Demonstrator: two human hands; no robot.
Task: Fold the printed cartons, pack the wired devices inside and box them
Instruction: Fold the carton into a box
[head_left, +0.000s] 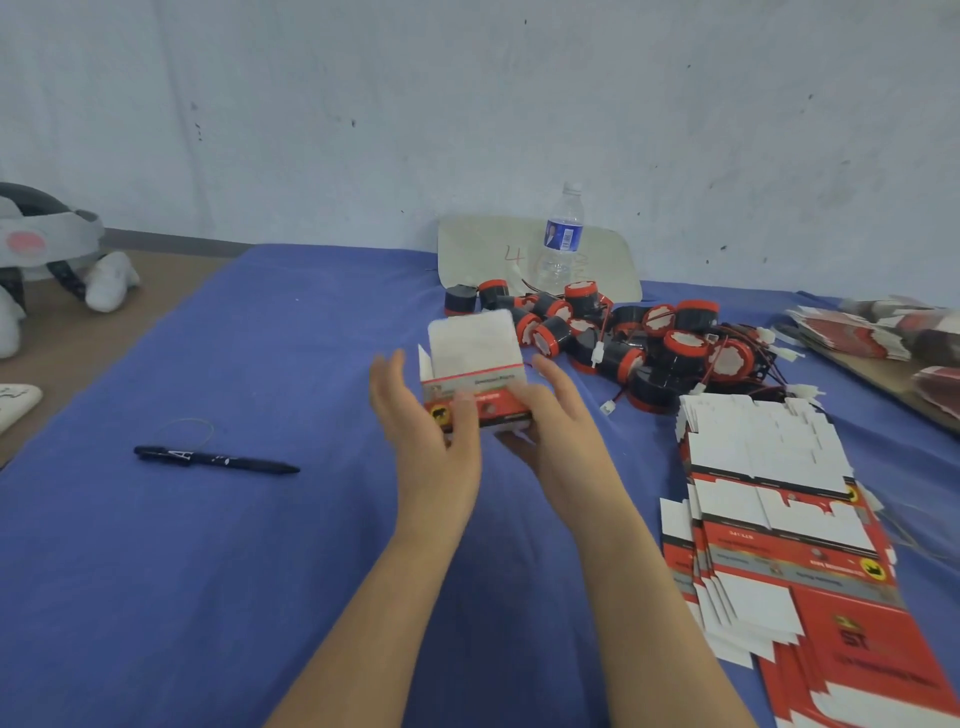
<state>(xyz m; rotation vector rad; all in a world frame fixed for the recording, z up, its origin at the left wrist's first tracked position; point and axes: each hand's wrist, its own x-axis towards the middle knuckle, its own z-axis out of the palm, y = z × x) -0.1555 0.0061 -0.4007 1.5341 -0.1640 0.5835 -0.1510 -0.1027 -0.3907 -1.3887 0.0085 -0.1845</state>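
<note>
Blue cloth (260, 519) covers the surface, and mid-frame one printed carton (475, 358) is up off it, half formed, its white top flap standing open. The right grip (550, 421) has it, fingers curled under the base and right side. The left grip (426, 426) lies flat-fingered against the left side, thumb on the red front, not clamped.

Risks, I'd say: squeeze too hard and the thin card buckles, or that loose flap creases the wrong way. Held firmly on one side only, the carton could twist out and drop. Just beyond it sits the pile of wired devices (623, 338), and its tangled leads could drag neighbours along.

The count:
- one carton in hand
- one stack of flat cartons (769, 519) at right
- a blurred heap (878, 332) at the far right edge, sheets too many to number
- devices roughly a score, overlapping
- one water bottle (563, 234)
- one pen (215, 460)
</note>
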